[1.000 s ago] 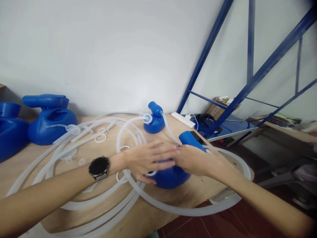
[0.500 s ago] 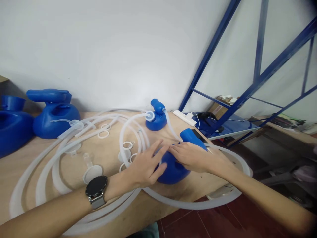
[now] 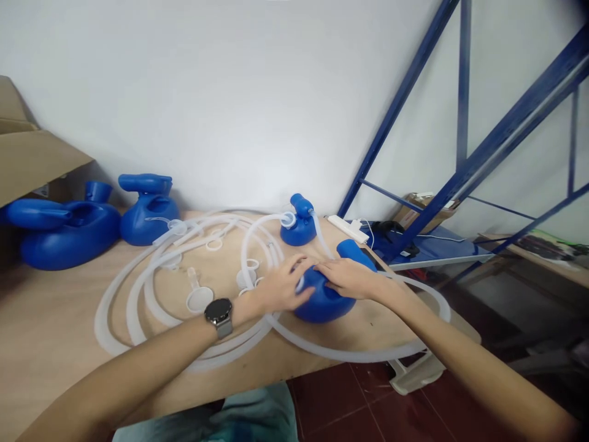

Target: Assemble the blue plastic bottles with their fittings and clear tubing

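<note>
A rounded blue plastic vessel (image 3: 327,304) is seen near the front right edge of the pale wooden tabletop (image 3: 50,325). It is covered from above by the right hand (image 3: 350,277), laid flat with fingers stretched out and together. Its left side is touched by the left hand (image 3: 280,287), fingers loosely curled; whether anything is gripped cannot be told. A dark wristwatch (image 3: 218,313) is worn on that wrist. Coils of translucent white tubing (image 3: 138,288) are spread around the vessel, and a smaller blue spouted vessel (image 3: 298,228) is set behind it.

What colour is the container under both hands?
The container is solid blue, clearest in the head view.
</note>
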